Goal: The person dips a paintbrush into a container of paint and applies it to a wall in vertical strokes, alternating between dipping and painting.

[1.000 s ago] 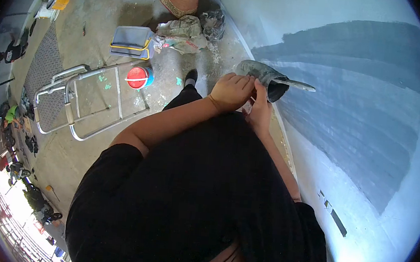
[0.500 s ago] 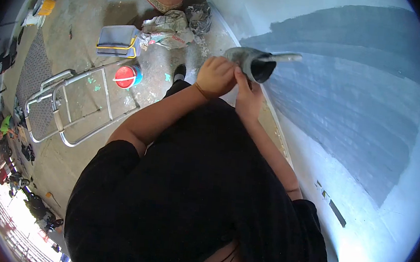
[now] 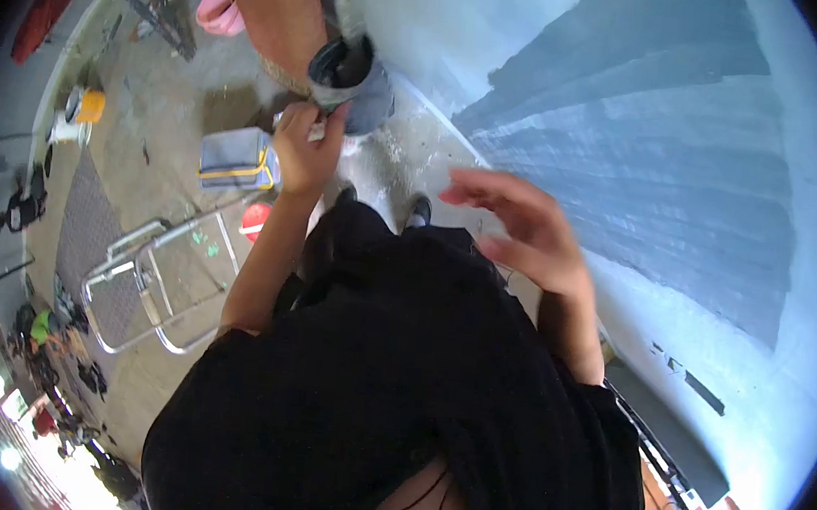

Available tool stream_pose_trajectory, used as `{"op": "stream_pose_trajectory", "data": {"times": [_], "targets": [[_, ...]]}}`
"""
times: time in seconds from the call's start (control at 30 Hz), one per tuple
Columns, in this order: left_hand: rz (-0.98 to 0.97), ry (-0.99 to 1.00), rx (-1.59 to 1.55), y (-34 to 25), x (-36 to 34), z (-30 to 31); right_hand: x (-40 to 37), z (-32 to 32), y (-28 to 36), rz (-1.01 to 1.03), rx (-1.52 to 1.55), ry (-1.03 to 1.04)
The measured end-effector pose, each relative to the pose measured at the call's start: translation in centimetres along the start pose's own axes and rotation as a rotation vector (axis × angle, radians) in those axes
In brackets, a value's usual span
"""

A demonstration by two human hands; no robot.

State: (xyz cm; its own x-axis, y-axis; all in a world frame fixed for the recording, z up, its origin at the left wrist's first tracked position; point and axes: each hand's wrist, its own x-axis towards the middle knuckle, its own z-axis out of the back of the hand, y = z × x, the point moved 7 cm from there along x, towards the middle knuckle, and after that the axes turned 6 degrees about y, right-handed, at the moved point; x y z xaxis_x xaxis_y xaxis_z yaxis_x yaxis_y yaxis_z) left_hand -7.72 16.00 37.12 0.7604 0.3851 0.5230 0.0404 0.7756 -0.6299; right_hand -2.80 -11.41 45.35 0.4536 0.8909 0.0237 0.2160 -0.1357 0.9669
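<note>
My left hand [image 3: 309, 149] is closed on the side of a grey, paint-smeared pot [image 3: 375, 102], held out in front of me toward the upper left. Out of the pot's dark mouth sticks a whitish stick-like handle [image 3: 346, 5], perhaps a brush; its lower end is hidden inside. To the right, my right hand [image 3: 532, 235] hangs in the air with its fingers apart and slightly blurred. It holds nothing and is apart from the pot. Nearest to it is the pale blue wall with a broad painted grey-blue patch [image 3: 650, 160].
A metal ladder-like frame [image 3: 165, 316] lies at left. Near it are a red-lidded bucket [image 3: 254, 220] and a grey box with a yellow handle [image 3: 232, 157]. A reddish-brown column-like object [image 3: 274, 10] and a pink item [image 3: 219, 13] are farther off. A bench [image 3: 674, 443] stands at lower right.
The pot has moved left and away from the painted wall in my left hand. My right hand has let go of it and opened. The view has also shifted.
</note>
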Motion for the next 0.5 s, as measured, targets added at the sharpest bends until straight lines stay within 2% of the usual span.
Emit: {"op": "stream_pose_trajectory", "data": {"times": [0.03,0.1,0.13,0.2,0.23,0.27,0.3,0.33,0.4,0.43,0.47,0.5], "targets": [[-0.032,-0.006,-0.008,0.6,0.4,0.9,-1.1,0.4,2.3,0.133,-0.06,0.068],[0.042,0.015,0.089,3.0,1.0,2.8,-4.0,-0.8,7.8,0.498,0.363,0.322],[0.011,0.015,0.085,4.0,1.1,3.5,-5.7,-1.3,10.3,0.635,0.578,0.51],[0.086,0.022,0.085,6.8,1.7,4.9,-7.6,-1.2,12.9,0.796,0.567,0.798],[0.059,0.033,0.082,7.2,2.3,5.6,-8.5,-0.6,12.4,0.778,0.506,0.957],[0.053,0.046,0.107,7.6,2.7,6.0,-7.2,1.3,9.9,0.737,0.467,0.403],[0.055,0.055,0.131,8.4,3.0,6.3,-7.0,4.4,5.4,0.419,0.354,-0.332],[0.033,0.088,0.149,9.4,3.2,6.2,-8.7,5.3,1.0,0.105,0.371,-0.735],[-0.004,0.099,0.15,9.9,3.9,6.2,-6.5,6.1,-5.5,-0.458,-0.856,-1.067],[-0.046,0.119,0.156,9.9,4.0,5.9,-3.8,2.9,-5.1,-0.398,-1.179,-0.873],[-0.026,0.163,0.083,10.4,4.0,5.3,-1.1,0.8,-6.5,-0.335,-0.784,-0.857],[0.009,0.213,0.059,10.1,4.2,4.8,1.2,-1.5,-9.0,-0.4,-0.306,-0.754]]}}
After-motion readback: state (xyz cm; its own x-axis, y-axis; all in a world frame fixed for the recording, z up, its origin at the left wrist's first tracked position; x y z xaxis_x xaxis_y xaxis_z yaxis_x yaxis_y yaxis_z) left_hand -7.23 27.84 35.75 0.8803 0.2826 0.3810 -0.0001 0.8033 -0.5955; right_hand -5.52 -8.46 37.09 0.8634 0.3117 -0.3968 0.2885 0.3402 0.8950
